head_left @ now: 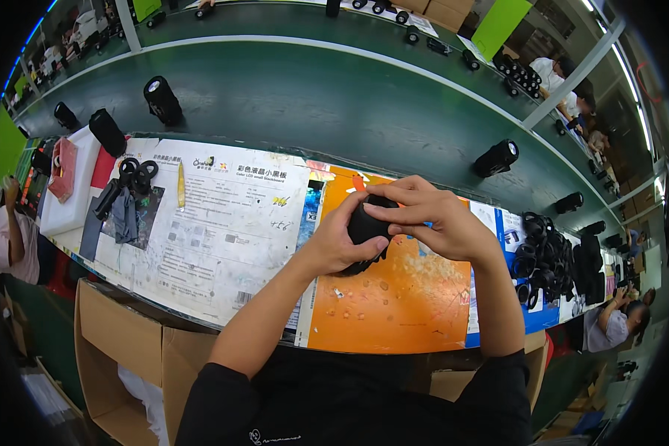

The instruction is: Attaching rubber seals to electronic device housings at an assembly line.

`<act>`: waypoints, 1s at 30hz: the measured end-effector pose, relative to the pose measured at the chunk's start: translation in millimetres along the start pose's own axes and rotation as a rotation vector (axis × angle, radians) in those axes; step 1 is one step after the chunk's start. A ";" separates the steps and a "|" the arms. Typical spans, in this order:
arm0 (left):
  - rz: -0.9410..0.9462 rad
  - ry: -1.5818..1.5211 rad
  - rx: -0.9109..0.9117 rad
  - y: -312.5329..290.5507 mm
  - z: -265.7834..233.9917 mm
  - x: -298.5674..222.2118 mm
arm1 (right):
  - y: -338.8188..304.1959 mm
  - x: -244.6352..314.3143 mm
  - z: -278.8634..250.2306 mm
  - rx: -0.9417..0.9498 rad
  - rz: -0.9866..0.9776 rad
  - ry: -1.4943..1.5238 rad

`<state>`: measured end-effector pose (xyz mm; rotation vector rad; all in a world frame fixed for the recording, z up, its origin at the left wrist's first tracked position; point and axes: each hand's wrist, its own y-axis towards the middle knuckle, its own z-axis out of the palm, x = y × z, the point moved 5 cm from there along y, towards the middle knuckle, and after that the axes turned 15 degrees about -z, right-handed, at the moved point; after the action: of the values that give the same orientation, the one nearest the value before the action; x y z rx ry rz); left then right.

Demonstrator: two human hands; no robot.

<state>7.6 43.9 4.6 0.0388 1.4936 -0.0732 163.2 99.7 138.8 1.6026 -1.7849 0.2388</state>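
Above an orange board (394, 305), both my hands close around a black cylindrical speaker (369, 223), which is partly covered by my fingers. My left hand (336, 241) wraps its near left side, with the thumb across the front. My right hand (442, 221) reaches over from the right, its fingers bent onto the top. A dark piece shows under the speaker by my left palm, too hidden to name. Similar black speakers stand on the green conveyor belt ahead: one (163, 100) to the left and one (496, 157) to the right.
A pile of black ring-shaped parts (543, 256) lies right of the board. On the left are black rings (137, 175), a grey cloth (125, 215), a yellow tool (181, 186) and a white foam block (73, 182). An open cardboard box (119, 327) stands below the bench; other people sit along the line.
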 end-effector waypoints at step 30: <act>-0.084 0.093 0.070 3.1 6.6 7.7 | 75.1 -22.5 47.8 0.027 0.046 0.103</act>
<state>14.9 46.3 -2.7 0.0364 1.5854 -0.1940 75.0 106.1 114.1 1.5408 -1.7471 0.3617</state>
